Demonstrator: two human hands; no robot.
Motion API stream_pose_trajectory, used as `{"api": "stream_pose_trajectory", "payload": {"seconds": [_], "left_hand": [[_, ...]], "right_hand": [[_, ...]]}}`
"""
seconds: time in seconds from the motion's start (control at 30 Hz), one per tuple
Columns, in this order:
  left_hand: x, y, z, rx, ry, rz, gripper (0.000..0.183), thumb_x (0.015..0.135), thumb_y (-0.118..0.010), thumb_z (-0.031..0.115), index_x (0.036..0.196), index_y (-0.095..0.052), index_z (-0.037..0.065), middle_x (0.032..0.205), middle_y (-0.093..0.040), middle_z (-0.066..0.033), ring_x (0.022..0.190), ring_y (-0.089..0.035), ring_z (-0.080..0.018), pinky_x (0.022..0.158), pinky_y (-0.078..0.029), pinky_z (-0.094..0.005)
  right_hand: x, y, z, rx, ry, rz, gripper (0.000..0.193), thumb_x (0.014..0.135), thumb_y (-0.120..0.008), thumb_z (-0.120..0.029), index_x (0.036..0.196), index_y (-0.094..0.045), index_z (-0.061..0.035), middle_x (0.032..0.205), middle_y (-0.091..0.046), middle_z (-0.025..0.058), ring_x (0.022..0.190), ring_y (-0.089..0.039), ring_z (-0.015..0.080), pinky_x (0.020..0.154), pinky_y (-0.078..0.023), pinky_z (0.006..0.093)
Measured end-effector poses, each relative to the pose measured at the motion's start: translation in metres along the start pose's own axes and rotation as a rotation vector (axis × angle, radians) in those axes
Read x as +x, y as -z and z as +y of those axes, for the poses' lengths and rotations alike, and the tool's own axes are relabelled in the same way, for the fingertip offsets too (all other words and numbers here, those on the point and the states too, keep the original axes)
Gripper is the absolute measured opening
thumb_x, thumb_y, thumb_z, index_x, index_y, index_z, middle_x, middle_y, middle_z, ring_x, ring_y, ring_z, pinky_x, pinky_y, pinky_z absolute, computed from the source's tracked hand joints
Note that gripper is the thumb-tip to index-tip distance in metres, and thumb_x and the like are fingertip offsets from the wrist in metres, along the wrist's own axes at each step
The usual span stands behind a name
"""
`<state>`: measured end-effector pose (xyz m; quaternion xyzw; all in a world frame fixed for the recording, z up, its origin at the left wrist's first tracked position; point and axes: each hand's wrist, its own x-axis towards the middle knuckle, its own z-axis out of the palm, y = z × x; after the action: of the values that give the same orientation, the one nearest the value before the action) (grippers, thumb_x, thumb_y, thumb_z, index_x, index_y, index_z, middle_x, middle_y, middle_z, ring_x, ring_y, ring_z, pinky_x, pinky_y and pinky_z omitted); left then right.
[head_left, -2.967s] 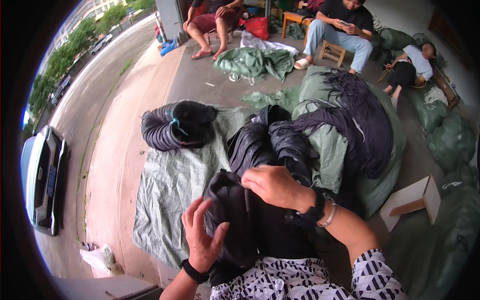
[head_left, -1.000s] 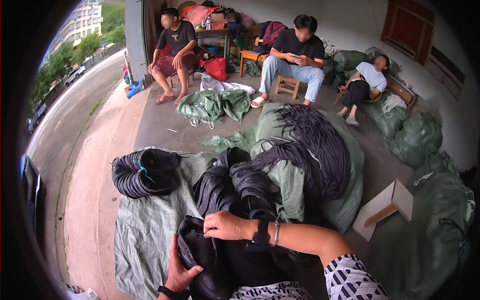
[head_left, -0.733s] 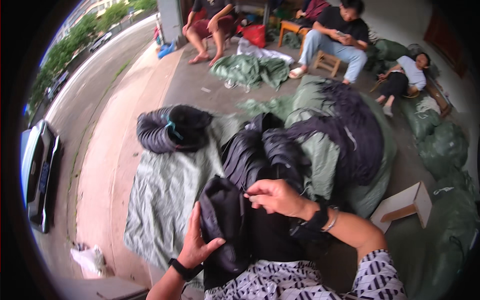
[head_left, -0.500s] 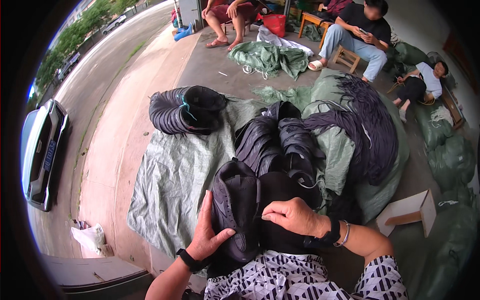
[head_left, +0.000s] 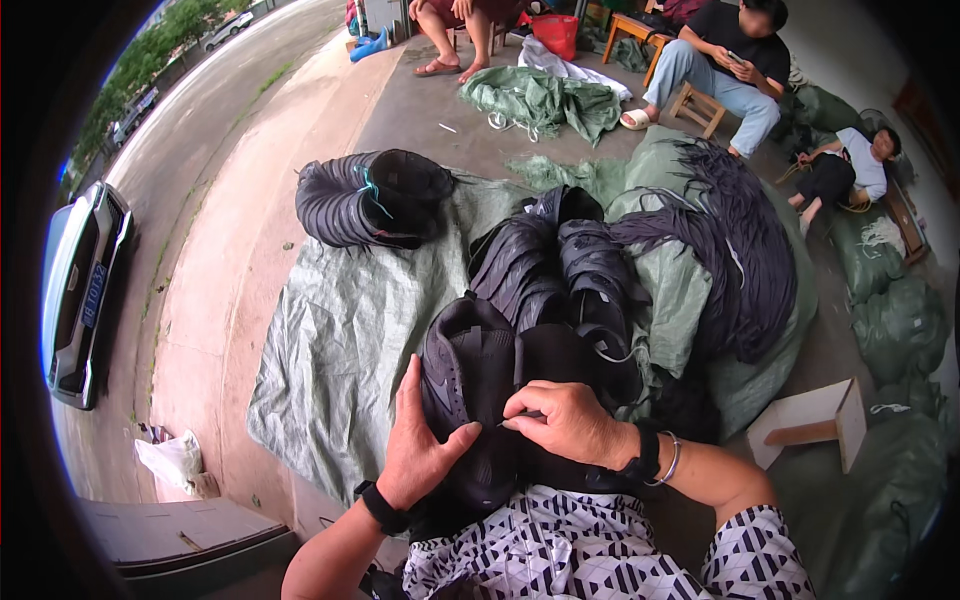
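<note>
The left grip (head_left: 425, 455) stood wide, thumb and fingers spread against the left side of a black shoe upper (head_left: 483, 375), which lay at the person's lap (head_left: 560, 530). Just beyond it sat stacked dark uppers (head_left: 525, 260). The right grip (head_left: 575, 425) was narrow, fingertips pinched by the upper's right side; anything between them was too small to tell. Farther right, dark strands (head_left: 745, 250) draped over a green sack (head_left: 682, 305).

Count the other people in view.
3: a person in maroon shorts, top centre, partly cropped; a person in jeans, upper right; a person in a white top, far right. Others may be hidden.
</note>
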<state>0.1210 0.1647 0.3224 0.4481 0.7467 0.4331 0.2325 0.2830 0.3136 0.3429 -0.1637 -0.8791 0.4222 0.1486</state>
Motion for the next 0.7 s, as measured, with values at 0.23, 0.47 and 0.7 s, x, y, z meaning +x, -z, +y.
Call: {"api": "stream_pose_trajectory", "payload": {"seconds": [0.23, 0.47, 0.7], "left_hand": [[0.001, -0.009, 0.005, 0.155, 0.042, 0.029, 0.1, 0.065, -0.07, 0.02, 0.142, -0.009, -0.001, 0.136, -0.03, -0.0259, 0.125, -0.035, -0.0383, 0.102, -0.034, -0.0405], [0.004, -0.011, -0.005, 0.082, -0.014, 0.014, 0.099, 0.065, -0.07, 0.018, 0.142, -0.01, -0.002, 0.135, -0.031, -0.0259, 0.125, -0.036, -0.0375, 0.102, -0.033, -0.0395], [0.002, -0.008, -0.006, 0.103, -0.05, 0.017, 0.1, 0.066, -0.07, 0.02, 0.141, -0.009, -0.002, 0.135, -0.031, -0.0262, 0.125, -0.035, -0.0379, 0.103, -0.033, -0.0397]], "right_hand": [[-0.002, -0.011, 0.005, 0.015, 0.013, 0.085, 0.008, 0.077, -0.067, -0.006, 0.082, -0.061, -0.0043, 0.077, -0.063, 0.0074, 0.068, -0.064, 0.0204, 0.058, -0.049, 0.0274], [-0.006, -0.02, 0.005, 0.032, 0.021, 0.136, 0.008, 0.078, -0.066, -0.008, 0.081, -0.058, -0.0068, 0.075, -0.062, 0.0059, 0.066, -0.063, 0.0246, 0.057, -0.049, 0.032], [-0.008, -0.023, -0.002, 0.115, -0.037, 0.147, 0.007, 0.079, -0.064, -0.007, 0.081, -0.058, -0.0062, 0.075, -0.063, 0.0078, 0.066, -0.063, 0.0249, 0.057, -0.049, 0.0313]]}}
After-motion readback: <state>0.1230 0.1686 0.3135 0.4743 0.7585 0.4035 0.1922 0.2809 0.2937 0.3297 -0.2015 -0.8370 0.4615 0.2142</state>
